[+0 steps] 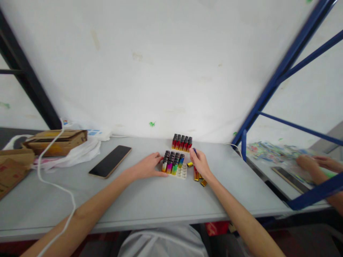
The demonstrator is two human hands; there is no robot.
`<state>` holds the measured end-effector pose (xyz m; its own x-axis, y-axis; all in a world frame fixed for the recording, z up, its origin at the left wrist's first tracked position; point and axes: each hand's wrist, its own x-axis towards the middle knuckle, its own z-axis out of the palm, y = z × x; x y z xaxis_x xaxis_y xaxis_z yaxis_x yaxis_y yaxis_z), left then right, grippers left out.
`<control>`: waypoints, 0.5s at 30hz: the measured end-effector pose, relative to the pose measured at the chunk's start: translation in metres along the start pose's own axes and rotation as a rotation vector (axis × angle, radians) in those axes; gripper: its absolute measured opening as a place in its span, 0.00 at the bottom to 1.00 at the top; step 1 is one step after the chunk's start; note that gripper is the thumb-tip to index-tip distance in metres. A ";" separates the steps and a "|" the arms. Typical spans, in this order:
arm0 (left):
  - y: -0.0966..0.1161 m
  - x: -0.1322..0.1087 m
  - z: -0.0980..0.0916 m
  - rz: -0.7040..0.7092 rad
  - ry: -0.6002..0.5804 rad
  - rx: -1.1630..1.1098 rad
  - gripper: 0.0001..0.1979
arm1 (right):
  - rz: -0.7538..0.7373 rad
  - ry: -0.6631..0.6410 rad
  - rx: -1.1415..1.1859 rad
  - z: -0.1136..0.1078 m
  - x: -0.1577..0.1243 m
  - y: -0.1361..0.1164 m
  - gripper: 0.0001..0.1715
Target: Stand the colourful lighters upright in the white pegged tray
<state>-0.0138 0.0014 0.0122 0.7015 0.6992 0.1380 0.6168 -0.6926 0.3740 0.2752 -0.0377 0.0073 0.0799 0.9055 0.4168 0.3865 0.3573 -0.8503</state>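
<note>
A white tray (182,173) partly filled with upright colourful lighters (172,161) sits mid-table. My left hand (148,165) rests against the tray's left side, fingers curled on it. My right hand (199,162) is closed round a lighter (194,151) with a dark top, just right of the tray. A few loose gold lighters (197,175) lie under and beside my right hand. A second block of red lighters (182,142) stands behind the tray, by the wall.
A black phone (110,161) lies left of the tray. Cardboard boxes (55,142), a white plastic bag (80,151) and a white cable (55,185) fill the left. A blue rack post (270,89) stands right; beyond it another person's hands (316,163) work over coloured sheets.
</note>
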 end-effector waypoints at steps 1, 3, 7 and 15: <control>0.000 0.000 0.000 0.002 0.000 0.003 0.37 | 0.001 0.006 -0.018 0.001 -0.001 -0.001 0.37; 0.001 0.000 0.000 0.008 0.007 0.005 0.37 | 0.003 0.023 -0.065 0.000 -0.002 -0.003 0.37; 0.000 0.000 0.000 0.010 0.002 0.006 0.37 | 0.002 0.042 -0.134 -0.003 -0.001 -0.002 0.34; 0.001 -0.001 -0.001 0.011 0.016 -0.016 0.37 | -0.047 0.032 -0.153 -0.004 -0.001 0.000 0.33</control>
<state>-0.0142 0.0009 0.0133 0.7023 0.6943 0.1569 0.6032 -0.6976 0.3867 0.2791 -0.0396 0.0086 0.0864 0.8800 0.4670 0.5256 0.3580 -0.7717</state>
